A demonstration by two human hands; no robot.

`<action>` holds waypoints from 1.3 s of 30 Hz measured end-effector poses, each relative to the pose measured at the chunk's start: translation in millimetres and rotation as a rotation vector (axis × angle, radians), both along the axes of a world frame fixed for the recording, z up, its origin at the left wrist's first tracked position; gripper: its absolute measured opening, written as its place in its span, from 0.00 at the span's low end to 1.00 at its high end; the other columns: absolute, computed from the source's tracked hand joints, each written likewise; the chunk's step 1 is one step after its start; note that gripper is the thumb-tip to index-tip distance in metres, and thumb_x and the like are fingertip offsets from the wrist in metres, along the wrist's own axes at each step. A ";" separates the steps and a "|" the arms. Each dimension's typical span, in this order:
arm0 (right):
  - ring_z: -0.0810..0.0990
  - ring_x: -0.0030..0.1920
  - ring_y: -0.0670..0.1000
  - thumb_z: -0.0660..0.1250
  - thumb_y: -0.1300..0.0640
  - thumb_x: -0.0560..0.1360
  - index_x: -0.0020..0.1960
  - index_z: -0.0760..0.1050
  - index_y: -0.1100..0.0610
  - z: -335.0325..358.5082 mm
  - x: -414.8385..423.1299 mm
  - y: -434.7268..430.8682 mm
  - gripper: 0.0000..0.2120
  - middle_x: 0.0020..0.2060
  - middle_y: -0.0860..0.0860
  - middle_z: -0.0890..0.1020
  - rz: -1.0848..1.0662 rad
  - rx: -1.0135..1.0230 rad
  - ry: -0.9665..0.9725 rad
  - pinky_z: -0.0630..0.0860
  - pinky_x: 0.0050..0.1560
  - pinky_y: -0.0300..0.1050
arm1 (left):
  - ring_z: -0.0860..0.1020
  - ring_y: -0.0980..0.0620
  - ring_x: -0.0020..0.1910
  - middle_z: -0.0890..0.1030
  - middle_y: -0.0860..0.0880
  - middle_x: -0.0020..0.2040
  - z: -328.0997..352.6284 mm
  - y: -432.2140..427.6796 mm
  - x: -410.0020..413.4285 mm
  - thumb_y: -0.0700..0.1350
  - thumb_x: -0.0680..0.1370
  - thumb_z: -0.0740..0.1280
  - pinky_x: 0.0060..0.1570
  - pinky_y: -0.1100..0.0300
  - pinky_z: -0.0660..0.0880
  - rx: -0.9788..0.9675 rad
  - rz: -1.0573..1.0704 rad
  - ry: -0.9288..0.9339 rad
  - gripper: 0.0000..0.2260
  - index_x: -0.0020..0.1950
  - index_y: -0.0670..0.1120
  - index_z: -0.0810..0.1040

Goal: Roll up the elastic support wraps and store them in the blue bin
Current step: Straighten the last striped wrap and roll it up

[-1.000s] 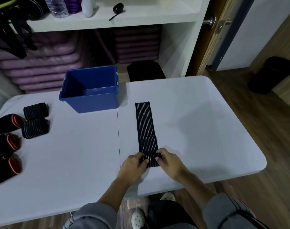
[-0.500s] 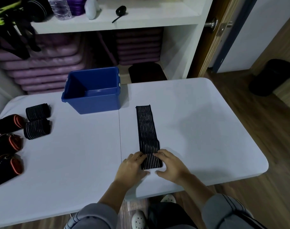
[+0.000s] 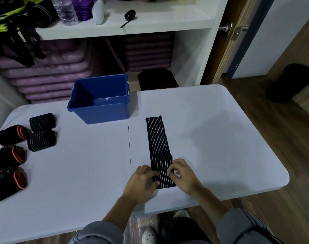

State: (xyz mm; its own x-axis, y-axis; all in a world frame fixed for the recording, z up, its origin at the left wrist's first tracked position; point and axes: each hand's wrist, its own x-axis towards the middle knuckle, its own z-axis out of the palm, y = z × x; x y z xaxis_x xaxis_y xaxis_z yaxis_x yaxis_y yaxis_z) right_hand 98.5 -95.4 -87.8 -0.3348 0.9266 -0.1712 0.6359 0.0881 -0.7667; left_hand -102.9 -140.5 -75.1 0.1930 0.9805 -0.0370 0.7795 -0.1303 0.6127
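Observation:
A long black elastic wrap with white stripes (image 3: pixel 158 143) lies flat on the white table (image 3: pixel 220 138), running away from me. At its near end, my left hand (image 3: pixel 142 180) holds the left edge, with the thumb lying on the fabric. My right hand (image 3: pixel 182 175) pinches the right edge with curled fingers. The blue bin (image 3: pixel 104 112) stands open at the back of the table, left of the wrap's far end, and nothing shows inside it. Two rolled striped wraps (image 3: pixel 42 120) (image 3: pixel 41 140) lie at the far left.
Three black supports with orange trim (image 3: pixel 10 156) lie along the table's left edge. A shelf unit with stacked purple mats (image 3: pixel 50 74) stands behind the table. A black bin (image 3: pixel 291 83) sits on the wooden floor at the right. The table's near edge is just below my hands.
The small roll held at the wrap's near end a second ago was laid flat. My fingers then lay straight on it and now curl onto its edges.

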 end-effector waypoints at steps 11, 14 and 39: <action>0.71 0.65 0.52 0.61 0.50 0.73 0.71 0.65 0.54 -11.7 -26.1 19.7 0.26 0.66 0.50 0.72 -0.081 -0.068 -0.134 0.70 0.66 0.52 | 0.73 0.44 0.62 0.75 0.43 0.65 9.3 40.7 28.4 0.41 0.78 0.63 0.65 0.51 0.69 -0.265 0.385 -0.248 0.21 0.71 0.42 0.66; 0.70 0.65 0.56 0.52 0.45 0.74 0.72 0.64 0.54 -18.3 -29.2 19.7 0.29 0.69 0.52 0.68 -0.026 -0.069 -0.171 0.69 0.67 0.53 | 0.70 0.45 0.67 0.69 0.43 0.70 8.4 47.0 30.5 0.41 0.79 0.61 0.68 0.54 0.66 -0.313 0.388 -0.250 0.21 0.72 0.40 0.65; 0.64 0.69 0.50 0.75 0.49 0.63 0.70 0.68 0.53 1.1 8.1 4.1 0.37 0.71 0.50 0.66 0.280 0.054 -0.149 0.56 0.69 0.38 | 0.71 0.52 0.56 0.71 0.48 0.57 1.5 10.6 2.8 0.53 0.64 0.76 0.55 0.59 0.72 -0.024 -0.134 0.045 0.29 0.61 0.44 0.73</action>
State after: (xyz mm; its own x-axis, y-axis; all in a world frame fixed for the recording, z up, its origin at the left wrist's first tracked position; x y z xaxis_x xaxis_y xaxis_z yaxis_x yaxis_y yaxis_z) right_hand 106.6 -91.4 -86.6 -0.5534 0.8109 -0.1904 0.6860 0.3140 -0.6563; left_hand -100.0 -130.0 -73.5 0.3195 0.9449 -0.0716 0.7829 -0.2206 0.5818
